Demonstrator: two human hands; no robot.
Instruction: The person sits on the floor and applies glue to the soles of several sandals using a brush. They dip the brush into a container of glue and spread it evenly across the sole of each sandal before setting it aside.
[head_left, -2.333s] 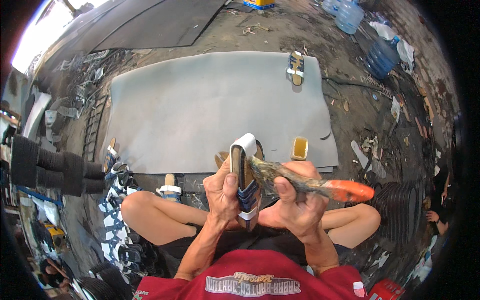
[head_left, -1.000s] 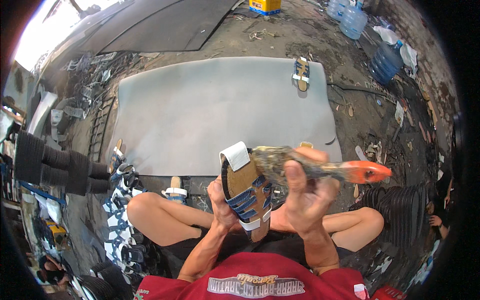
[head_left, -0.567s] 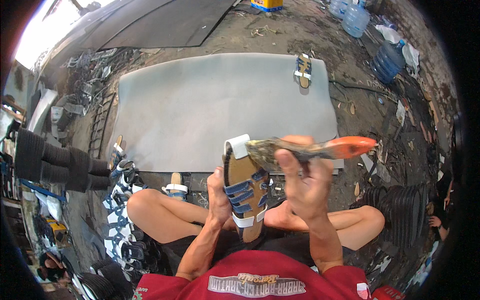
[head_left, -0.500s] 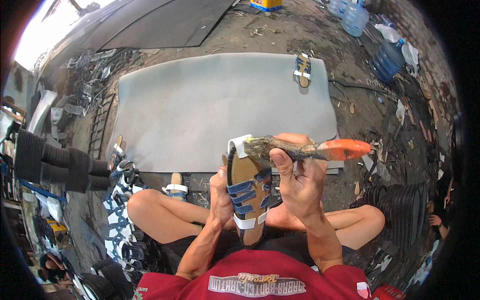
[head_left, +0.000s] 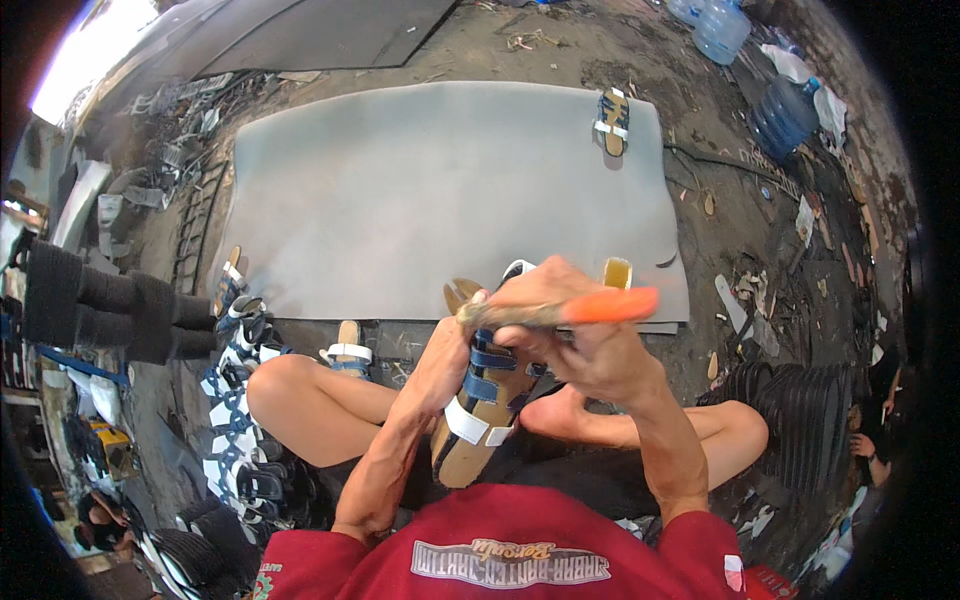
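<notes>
Above my lap, a sandal with a tan footbed, blue straps and a white strap slants with its heel toward me. My left hand grips the sandal along its left side. Over the sandal's front, my right hand is closed around a brush with an orange handle end and a crusted, dirty shaft. The brush's left tip meets the sandal's edge by my left fingertips; exact contact is blurred. A tan forked piece shows just beyond my left hand.
A large grey sheet lies ahead, with another sandal on its far right corner. Many strapped sandals line my left side. Dark soles are stacked at right. A blue water jug lies at far right.
My right hand has brought the brush left and slightly down, across the sandal's front. The sandal has tilted, its heel swinging left. The whole view has shifted slightly.
</notes>
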